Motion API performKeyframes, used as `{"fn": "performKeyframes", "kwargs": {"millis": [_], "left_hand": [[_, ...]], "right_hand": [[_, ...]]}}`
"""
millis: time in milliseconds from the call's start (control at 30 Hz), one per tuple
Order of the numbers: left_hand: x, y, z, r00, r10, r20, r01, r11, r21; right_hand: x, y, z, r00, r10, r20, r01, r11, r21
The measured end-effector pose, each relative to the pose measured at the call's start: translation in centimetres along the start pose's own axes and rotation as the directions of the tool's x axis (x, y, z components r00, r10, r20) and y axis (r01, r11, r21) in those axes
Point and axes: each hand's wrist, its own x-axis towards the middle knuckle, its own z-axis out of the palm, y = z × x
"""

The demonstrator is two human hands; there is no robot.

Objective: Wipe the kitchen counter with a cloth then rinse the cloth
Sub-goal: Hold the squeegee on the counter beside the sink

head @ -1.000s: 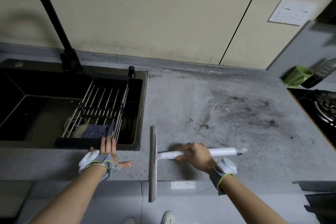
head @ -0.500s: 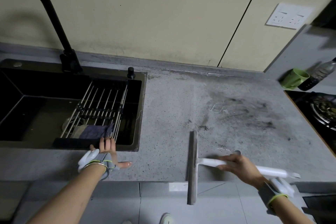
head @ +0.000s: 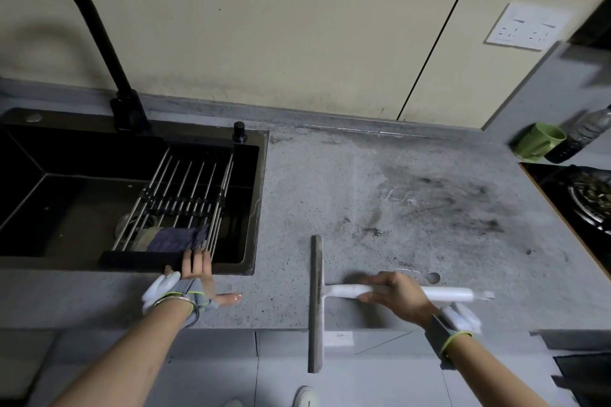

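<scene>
Grey speckled counter [head: 413,182], dark smudges toward far right. Black sink [head: 66,201] at left, with a metal rack [head: 185,195] across its right part; cloth [head: 177,238] lies on the rack's near end. Squeegee [head: 315,301] on the counter's near edge, blade running near-far and overhanging the edge. Right hand [head: 395,296] is wrapped around its white handle. Left hand [head: 196,277] rests on the sink's near rim, fingers straight, just near of the cloth. Green mug [head: 540,141] far right.
</scene>
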Motion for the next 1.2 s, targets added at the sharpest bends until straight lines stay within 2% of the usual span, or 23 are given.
{"fn": "performKeyframes", "kwargs": {"millis": [167,400,800,1000,1200], "left_hand": [[0.0,-0.2,0.0,1.000,0.008,0.014,-0.007,0.999,-0.040],[-0.3,-0.1,-0.8,0.998,-0.007,0.061,0.012,0.997,-0.073],[0.0,0.1,-2.1,0.997,-0.035,0.071,0.049,0.979,-0.197],[0.5,0.0,-1.7,0.996,-0.034,0.084,0.054,0.968,-0.244],[0.6,0.0,-1.5,0.997,-0.033,0.072,0.051,0.965,-0.259]], "right_hand": [[1.6,-3.5,1.7,0.997,-0.061,0.050,0.059,0.998,0.029],[2.0,-6.3,2.4,0.984,-0.172,0.038,0.174,0.984,-0.042],[-2.1,2.9,-3.5,0.996,0.063,-0.061,-0.064,0.998,-0.001],[-2.3,3.5,-3.1,0.996,0.051,-0.068,-0.054,0.998,-0.042],[-0.3,0.7,-1.4,1.000,0.013,-0.014,-0.014,0.999,-0.047]]}}
